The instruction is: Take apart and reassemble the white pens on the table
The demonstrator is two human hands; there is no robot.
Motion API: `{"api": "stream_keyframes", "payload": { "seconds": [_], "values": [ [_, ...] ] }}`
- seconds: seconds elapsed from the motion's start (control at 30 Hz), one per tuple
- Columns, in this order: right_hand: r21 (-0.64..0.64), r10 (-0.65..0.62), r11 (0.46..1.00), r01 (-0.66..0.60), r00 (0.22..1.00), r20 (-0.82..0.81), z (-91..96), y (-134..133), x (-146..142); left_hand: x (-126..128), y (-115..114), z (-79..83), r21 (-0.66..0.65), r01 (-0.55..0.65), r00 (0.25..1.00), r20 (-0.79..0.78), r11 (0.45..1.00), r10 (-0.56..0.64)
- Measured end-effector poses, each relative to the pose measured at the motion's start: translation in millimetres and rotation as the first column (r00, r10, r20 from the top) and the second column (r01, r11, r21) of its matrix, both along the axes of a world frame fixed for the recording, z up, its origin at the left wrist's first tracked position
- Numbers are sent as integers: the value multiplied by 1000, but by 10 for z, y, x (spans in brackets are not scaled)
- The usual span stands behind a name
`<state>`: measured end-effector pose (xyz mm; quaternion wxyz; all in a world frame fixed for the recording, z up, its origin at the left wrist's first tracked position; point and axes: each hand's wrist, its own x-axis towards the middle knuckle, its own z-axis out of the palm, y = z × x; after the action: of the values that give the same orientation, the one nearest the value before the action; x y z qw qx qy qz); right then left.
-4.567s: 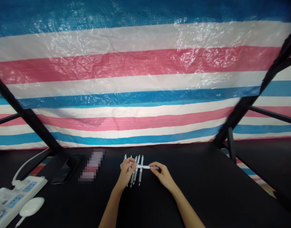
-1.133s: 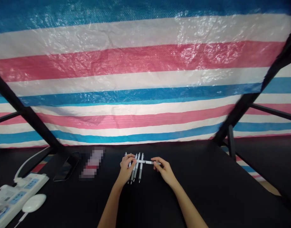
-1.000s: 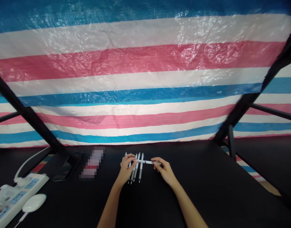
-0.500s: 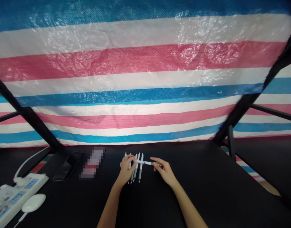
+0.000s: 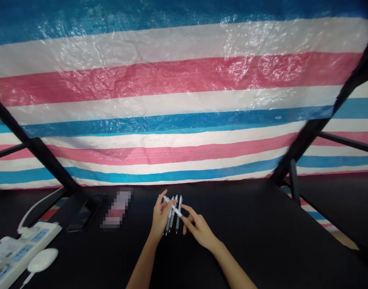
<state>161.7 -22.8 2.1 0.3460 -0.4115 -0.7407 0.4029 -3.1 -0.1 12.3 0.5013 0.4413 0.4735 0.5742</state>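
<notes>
My left hand (image 5: 158,216) and my right hand (image 5: 198,229) hold one white pen (image 5: 174,209) between them above a black table (image 5: 256,241). The pen slants from upper left to lower right. My right thumb and forefinger pinch its lower end. My left fingertips close on its upper part, one finger sticking up. Under the hands a short row of several white pens (image 5: 179,200) lies side by side on the table, partly hidden by my left hand.
A dark phone (image 5: 81,211) and a blurred pink-and-white item (image 5: 116,208) lie left of the pens. A white power strip (image 5: 20,245) and a white mouse (image 5: 41,260) sit at the near left. Black frame bars (image 5: 295,150) and a striped tarp (image 5: 184,100) stand behind.
The held pen has swung from lying crosswise over the row to a slant. My right hand moved left and nearer to me, close to my left hand.
</notes>
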Motion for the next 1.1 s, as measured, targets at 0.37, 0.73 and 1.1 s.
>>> {"api": "stream_keyframes", "payload": {
  "seconds": [0.37, 0.73, 1.1],
  "values": [
    [-168, 102, 975, -145, 965, -241, -98, -18, -133, 20, -38, 13, 0, 192, 973, 127, 981, -191],
    [-179, 20, 982, -66, 969, -246, -53, 47, -61, -20, -11, -18, -6, 183, 976, 121, 983, -181],
    [-257, -14, 965, -53, 968, -252, -121, 111, -27, 4, -10, 1, 12, 166, 983, 78, 986, -167]
  ]
}}
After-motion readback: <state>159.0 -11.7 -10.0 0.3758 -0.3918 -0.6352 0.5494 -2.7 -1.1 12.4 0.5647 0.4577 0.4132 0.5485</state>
